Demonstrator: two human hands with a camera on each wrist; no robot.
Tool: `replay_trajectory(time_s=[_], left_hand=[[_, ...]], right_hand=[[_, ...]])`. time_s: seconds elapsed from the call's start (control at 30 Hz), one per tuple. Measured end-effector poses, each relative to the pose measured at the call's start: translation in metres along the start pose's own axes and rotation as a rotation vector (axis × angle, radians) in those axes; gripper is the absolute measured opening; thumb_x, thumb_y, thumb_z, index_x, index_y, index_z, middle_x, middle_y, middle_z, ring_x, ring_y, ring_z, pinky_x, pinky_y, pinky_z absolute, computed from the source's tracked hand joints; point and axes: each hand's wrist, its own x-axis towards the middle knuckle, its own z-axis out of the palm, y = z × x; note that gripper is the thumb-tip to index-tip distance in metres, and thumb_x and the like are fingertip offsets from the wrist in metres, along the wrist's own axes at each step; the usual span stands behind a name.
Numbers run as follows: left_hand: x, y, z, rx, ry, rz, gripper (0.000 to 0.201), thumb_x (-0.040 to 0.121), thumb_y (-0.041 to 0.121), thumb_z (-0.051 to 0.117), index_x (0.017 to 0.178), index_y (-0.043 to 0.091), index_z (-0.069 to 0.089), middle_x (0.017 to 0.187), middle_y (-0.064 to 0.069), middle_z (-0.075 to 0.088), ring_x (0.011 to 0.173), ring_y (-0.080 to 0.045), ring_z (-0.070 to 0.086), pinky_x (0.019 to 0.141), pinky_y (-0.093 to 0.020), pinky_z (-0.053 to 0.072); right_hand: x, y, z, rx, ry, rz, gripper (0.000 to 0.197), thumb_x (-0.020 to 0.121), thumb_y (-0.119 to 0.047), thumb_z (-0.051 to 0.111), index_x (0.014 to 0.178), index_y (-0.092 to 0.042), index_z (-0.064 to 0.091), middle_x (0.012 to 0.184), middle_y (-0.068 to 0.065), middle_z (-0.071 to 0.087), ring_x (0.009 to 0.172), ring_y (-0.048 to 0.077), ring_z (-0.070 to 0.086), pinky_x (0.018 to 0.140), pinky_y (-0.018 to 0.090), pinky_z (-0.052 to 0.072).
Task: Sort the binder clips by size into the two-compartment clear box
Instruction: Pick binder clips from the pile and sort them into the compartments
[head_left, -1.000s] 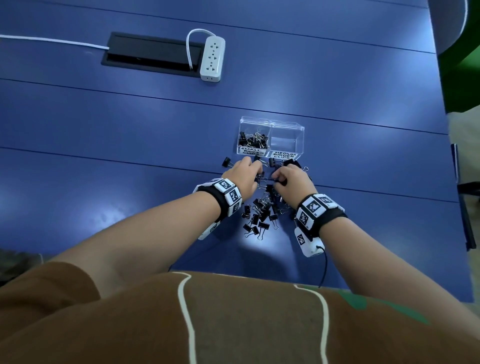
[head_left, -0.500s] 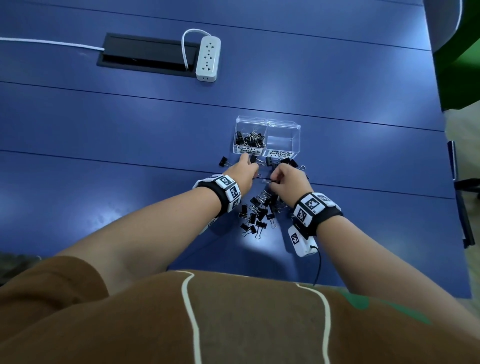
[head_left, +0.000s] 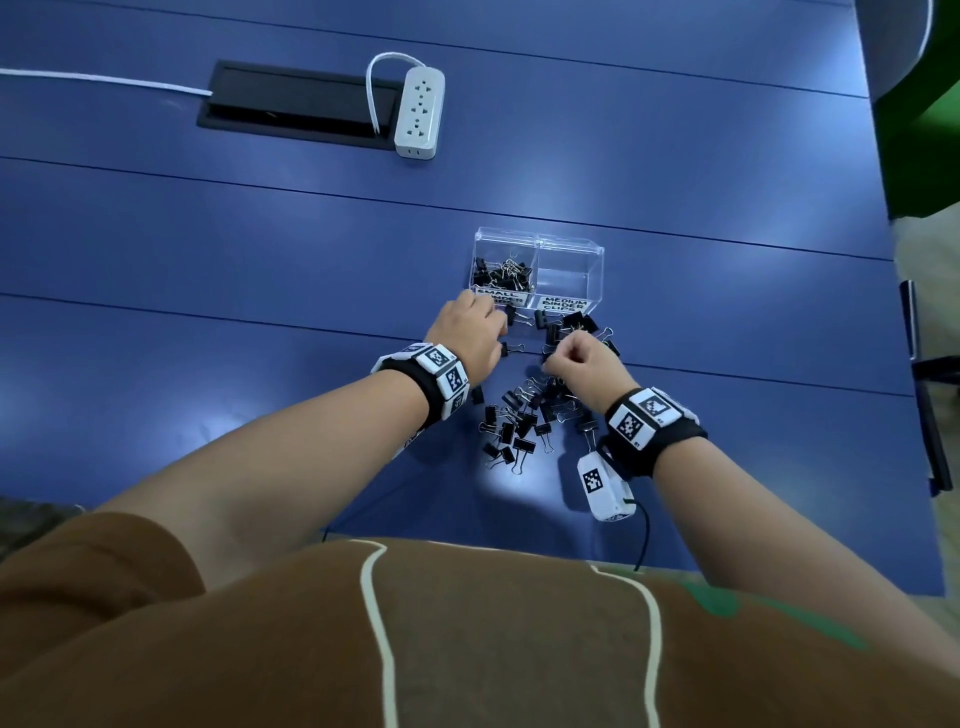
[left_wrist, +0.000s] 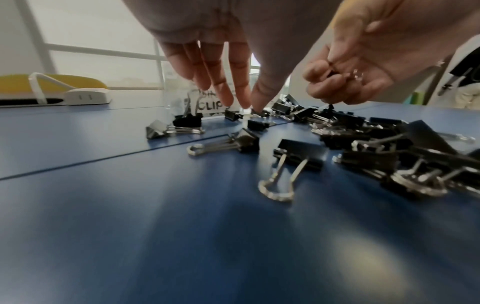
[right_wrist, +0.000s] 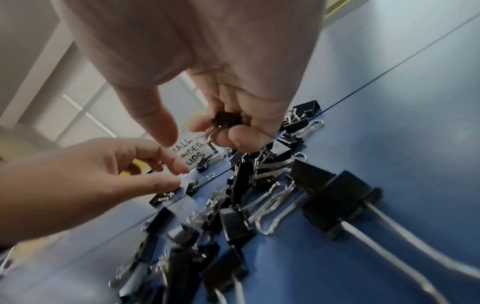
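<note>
Two compartments make the clear box (head_left: 540, 244), just beyond both hands. The clip pile (head_left: 524, 421) lies between the wrists. The right hand (head_left: 584, 358) curls around one small clip (right_wrist: 226, 118). The left hand (head_left: 467, 332) reaches down with relaxed fingers, holding nothing.

Clear box (head_left: 540, 249) labels — "SMALL BINDER CLIPS" left compartment, "MEDIUM BINDER CLIPS" right

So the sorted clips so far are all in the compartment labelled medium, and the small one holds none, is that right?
No, reversed. In the head view, the clips lie in the compartment labelled small of the clear box; the medium compartment holds none.
</note>
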Motion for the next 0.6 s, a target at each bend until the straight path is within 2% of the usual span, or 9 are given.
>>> replay_trajectory(time_s=[0.13, 0.23, 0.3, 0.4, 0.5, 0.57, 0.6], left_hand=[[0.000, 0.011, 0.010, 0.063, -0.063, 0.029, 0.032, 0.092, 0.032, 0.052, 0.119, 0.014, 0.056, 0.122, -0.005, 0.053, 0.119, -0.027, 0.042, 0.100, -0.039, 0.038], [0.001, 0.015, 0.012, 0.059, -0.105, 0.004, 0.028, 0.092, 0.025, 0.055, 0.116, 0.011, 0.055, 0.120, -0.008, 0.054, 0.115, -0.028, 0.044, 0.097, -0.038, 0.040], [0.001, 0.017, 0.012, 0.029, -0.120, -0.008, 0.023, 0.090, 0.018, 0.056, 0.112, 0.011, 0.055, 0.117, -0.008, 0.055, 0.110, -0.027, 0.046, 0.093, -0.038, 0.042], [0.001, 0.017, 0.009, -0.043, -0.156, -0.029, 0.020, 0.089, 0.011, 0.056, 0.108, 0.011, 0.053, 0.114, -0.009, 0.055, 0.106, -0.027, 0.048, 0.089, -0.037, 0.045], [0.001, 0.018, -0.001, -0.235, -0.178, -0.068, 0.015, 0.090, 0.008, 0.051, 0.104, 0.012, 0.050, 0.113, -0.009, 0.050, 0.092, -0.028, 0.055, 0.082, -0.043, 0.051], [0.005, 0.019, -0.014, -0.352, -0.105, -0.080, 0.011, 0.092, 0.008, 0.049, 0.103, 0.010, 0.050, 0.112, -0.009, 0.050, 0.081, -0.028, 0.056, 0.077, -0.042, 0.053], [0.009, 0.018, -0.021, -0.392, -0.055, -0.090, 0.011, 0.092, 0.008, 0.048, 0.103, 0.009, 0.051, 0.112, -0.010, 0.051, 0.081, -0.028, 0.057, 0.077, -0.041, 0.053]], right_hand=[[-0.004, 0.002, 0.005, -0.357, -0.054, -0.066, 0.009, 0.082, -0.014, 0.059, 0.090, -0.013, 0.056, 0.072, -0.005, 0.051, 0.066, 0.016, 0.050, 0.065, 0.029, 0.043], [-0.006, 0.006, 0.007, -0.585, -0.087, -0.092, 0.017, 0.085, -0.019, 0.058, 0.101, -0.015, 0.056, 0.100, 0.001, 0.055, 0.090, 0.023, 0.056, 0.079, 0.033, 0.048], [-0.006, 0.008, 0.010, -0.633, -0.098, -0.065, 0.018, 0.087, -0.022, 0.058, 0.104, -0.015, 0.055, 0.110, 0.005, 0.055, 0.095, 0.025, 0.055, 0.084, 0.038, 0.049], [-0.005, 0.006, 0.014, -0.595, -0.088, -0.048, 0.012, 0.087, -0.018, 0.057, 0.097, -0.013, 0.053, 0.107, 0.008, 0.055, 0.086, 0.022, 0.051, 0.082, 0.036, 0.048], [-0.003, 0.003, 0.018, -0.510, -0.063, -0.058, 0.007, 0.085, -0.014, 0.055, 0.089, -0.010, 0.052, 0.093, 0.006, 0.054, 0.078, 0.022, 0.050, 0.070, 0.030, 0.041], [-0.001, 0.000, 0.018, -0.430, -0.040, -0.034, 0.008, 0.085, -0.016, 0.057, 0.087, -0.011, 0.053, 0.086, 0.004, 0.056, 0.074, 0.021, 0.052, 0.066, 0.029, 0.041], [0.001, -0.002, 0.017, -0.387, -0.024, -0.016, 0.008, 0.085, -0.018, 0.059, 0.087, -0.012, 0.054, 0.084, 0.003, 0.058, 0.073, 0.019, 0.053, 0.066, 0.029, 0.043]])
